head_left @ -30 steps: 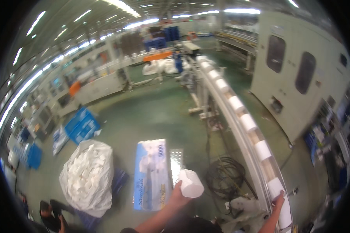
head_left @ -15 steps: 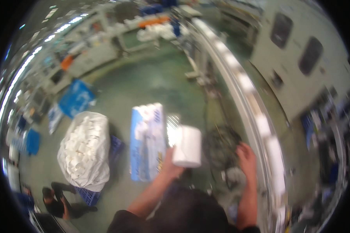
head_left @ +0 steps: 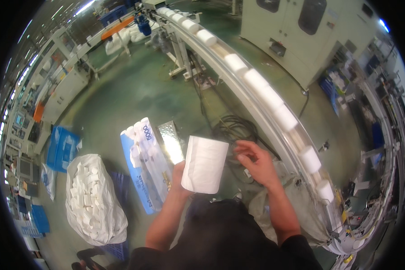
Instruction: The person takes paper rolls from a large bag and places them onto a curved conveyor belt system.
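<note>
A white paper roll is in front of me, its wrapped side facing up and slightly tilted. My left hand grips it at its left side; the fingers are mostly hidden behind the roll. Just right of the roll is my right hand, fingers loosely bent and apart, holding nothing. To the left of the roll stands a blue-and-clear plastic pack with several white rolls showing through it. A shiny metal plate lies between the pack and the roll.
A curved conveyor carrying several white rolls runs along my right. At left, a white sack full of white pieces rests on a dark blue crate. Coiled cables lie on the floor ahead. A large pale machine cabinet stands beyond the conveyor.
My view has turned, and the scene has sharpened from blur. My right hand has come closer to the roll. The left hand still holds the roll, which now shows more of its side.
</note>
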Action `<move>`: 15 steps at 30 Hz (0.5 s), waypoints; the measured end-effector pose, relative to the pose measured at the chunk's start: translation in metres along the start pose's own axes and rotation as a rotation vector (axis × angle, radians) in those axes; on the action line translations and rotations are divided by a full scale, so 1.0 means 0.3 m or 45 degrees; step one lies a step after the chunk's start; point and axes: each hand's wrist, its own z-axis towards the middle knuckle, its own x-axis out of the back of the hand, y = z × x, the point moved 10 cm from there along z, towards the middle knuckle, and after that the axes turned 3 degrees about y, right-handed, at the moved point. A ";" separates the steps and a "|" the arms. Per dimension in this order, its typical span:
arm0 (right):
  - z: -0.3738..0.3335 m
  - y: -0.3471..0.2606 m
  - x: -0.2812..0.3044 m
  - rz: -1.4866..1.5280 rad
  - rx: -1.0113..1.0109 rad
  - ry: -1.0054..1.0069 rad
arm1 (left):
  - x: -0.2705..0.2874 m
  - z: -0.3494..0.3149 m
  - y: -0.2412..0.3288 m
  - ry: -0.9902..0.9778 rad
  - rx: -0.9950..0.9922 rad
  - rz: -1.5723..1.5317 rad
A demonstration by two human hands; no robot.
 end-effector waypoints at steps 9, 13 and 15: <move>-0.101 0.063 0.116 0.291 -0.176 0.077 | 0.165 0.147 -0.070 0.097 -0.123 0.701; -0.184 0.223 0.146 0.330 -0.490 0.105 | -0.053 0.084 -0.094 -0.023 -0.243 1.142; -0.206 0.260 0.086 0.591 -0.555 -0.025 | -0.254 0.042 -0.099 -0.355 -0.556 1.839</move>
